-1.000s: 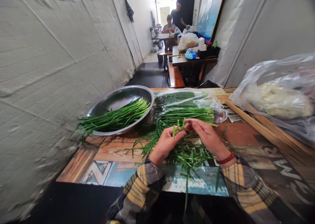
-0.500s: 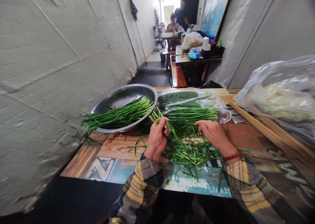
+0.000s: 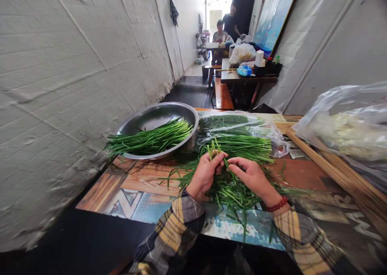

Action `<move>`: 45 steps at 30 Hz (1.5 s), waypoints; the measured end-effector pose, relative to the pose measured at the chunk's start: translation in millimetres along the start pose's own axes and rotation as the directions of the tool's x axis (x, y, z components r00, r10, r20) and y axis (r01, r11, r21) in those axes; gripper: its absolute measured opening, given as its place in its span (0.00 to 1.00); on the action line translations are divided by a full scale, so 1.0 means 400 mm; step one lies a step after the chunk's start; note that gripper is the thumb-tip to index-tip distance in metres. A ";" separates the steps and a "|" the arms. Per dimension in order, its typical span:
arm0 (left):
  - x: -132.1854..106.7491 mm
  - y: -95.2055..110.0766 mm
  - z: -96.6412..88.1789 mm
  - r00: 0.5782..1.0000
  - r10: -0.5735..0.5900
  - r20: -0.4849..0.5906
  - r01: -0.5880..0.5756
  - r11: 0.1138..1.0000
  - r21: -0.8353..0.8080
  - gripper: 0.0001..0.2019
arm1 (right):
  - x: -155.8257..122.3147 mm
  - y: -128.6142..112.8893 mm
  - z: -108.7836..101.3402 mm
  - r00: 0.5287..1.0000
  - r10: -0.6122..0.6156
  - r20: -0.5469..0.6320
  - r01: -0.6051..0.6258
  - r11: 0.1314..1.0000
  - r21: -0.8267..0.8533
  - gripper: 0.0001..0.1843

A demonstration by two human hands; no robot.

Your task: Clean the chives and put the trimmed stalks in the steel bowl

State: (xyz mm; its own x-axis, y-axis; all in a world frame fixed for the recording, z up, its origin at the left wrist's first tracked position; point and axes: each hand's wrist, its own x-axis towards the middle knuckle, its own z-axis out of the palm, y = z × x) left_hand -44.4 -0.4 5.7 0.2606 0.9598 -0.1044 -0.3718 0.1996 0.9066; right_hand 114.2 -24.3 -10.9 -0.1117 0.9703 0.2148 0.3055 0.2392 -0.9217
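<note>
My left hand (image 3: 204, 174) is closed around a small bunch of green chive stalks (image 3: 215, 151), their cut ends sticking up past my fingers. My right hand (image 3: 250, 174) pinches at the same bunch from the right, fingertips meeting the left hand. Under both hands lies a loose heap of chives (image 3: 232, 190) on the painted wooden table (image 3: 142, 190). Just behind it sits an open clear plastic bag of chives (image 3: 238, 140). A steel basin (image 3: 157, 117) at the left holds a tidy pile of chives (image 3: 151, 140) hanging over its rim.
A white brick wall runs close along the left. Long bamboo sticks (image 3: 326, 166) lie at the right, beside a plastic bag of pale food (image 3: 347, 126). Farther back stand a bench, another table with bags and bottles (image 3: 248, 63), and two people (image 3: 225, 27).
My left hand brought its bunch back from beside the basin toward the middle. My right hand left the heap and came up to meet the bunch.
</note>
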 end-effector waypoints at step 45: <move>0.013 0.017 -0.024 0.960 0.144 -0.239 -0.189 0.966 -0.178 0.18 | 0.004 0.028 -0.001 0.998 0.057 -0.024 -0.059 0.992 -0.112 0.12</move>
State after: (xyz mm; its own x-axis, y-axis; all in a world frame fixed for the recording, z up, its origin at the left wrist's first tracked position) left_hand -54.2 7.6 7.5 -0.0158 0.9976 -0.0676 -0.5667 0.0467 0.8226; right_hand 117.9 -19.9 -20.8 -0.0710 0.9829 0.1699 0.4158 0.1840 -0.8907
